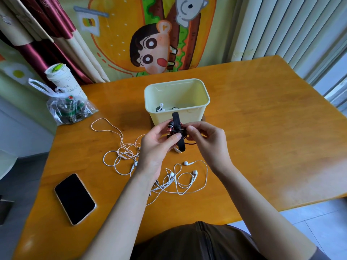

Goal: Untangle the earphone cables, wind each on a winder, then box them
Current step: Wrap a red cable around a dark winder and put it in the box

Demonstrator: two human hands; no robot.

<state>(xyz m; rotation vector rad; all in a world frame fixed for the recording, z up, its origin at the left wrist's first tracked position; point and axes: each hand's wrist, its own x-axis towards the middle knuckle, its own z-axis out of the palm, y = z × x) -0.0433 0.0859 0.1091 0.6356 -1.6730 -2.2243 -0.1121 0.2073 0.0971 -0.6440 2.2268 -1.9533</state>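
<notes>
Head view: left hand and right hand pinch the winder.

Pale yellow box, white earphone cables

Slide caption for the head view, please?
Left hand and right hand hold dark earphones on a black winder by the box.

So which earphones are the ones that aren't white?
The dark earphones with a coppery-red bud, gripped by the left hand and right hand. The tangled earphones on the orange wooden table are white.
</notes>
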